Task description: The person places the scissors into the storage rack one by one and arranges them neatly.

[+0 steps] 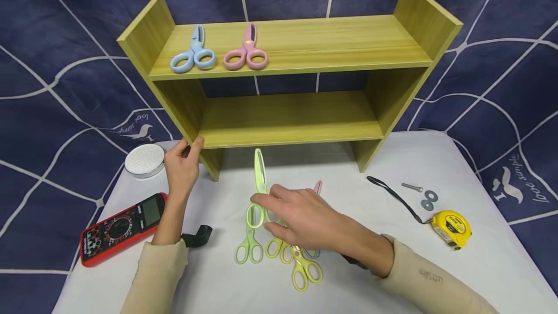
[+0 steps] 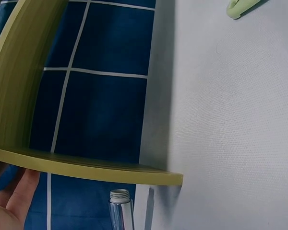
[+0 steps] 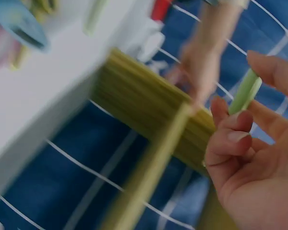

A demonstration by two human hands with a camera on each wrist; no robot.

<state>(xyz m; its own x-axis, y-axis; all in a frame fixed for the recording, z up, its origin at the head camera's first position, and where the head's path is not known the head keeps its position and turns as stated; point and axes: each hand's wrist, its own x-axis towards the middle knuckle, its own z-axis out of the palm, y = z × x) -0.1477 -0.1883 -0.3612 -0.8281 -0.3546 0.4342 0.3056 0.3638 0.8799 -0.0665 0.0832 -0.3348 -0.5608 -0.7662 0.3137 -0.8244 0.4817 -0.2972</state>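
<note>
In the head view my right hand (image 1: 305,214) holds light green scissors (image 1: 260,173) by their handle loops, blades pointing toward the shelf. The right wrist view shows the thumb and fingers pinching the green handle (image 3: 245,93). My left hand (image 1: 182,166) grips the front edge of the left side panel of a two-tier wooden shelf (image 1: 287,117); its fingers (image 2: 24,191) show against the panel's outer side. Blue scissors (image 1: 193,52) and pink scissors (image 1: 247,50) lie on the top tier. Below the right hand lie green scissors (image 1: 250,243), yellow scissors (image 1: 301,270) and others partly hidden.
Left on the white table are a shower head (image 1: 145,160), a red-black multimeter (image 1: 122,229) and a black curved object (image 1: 200,236). At right lie a yellow tape measure (image 1: 452,229) with a black strap, a bolt (image 1: 411,187) and washers (image 1: 427,204). Dark blue cloth hangs behind.
</note>
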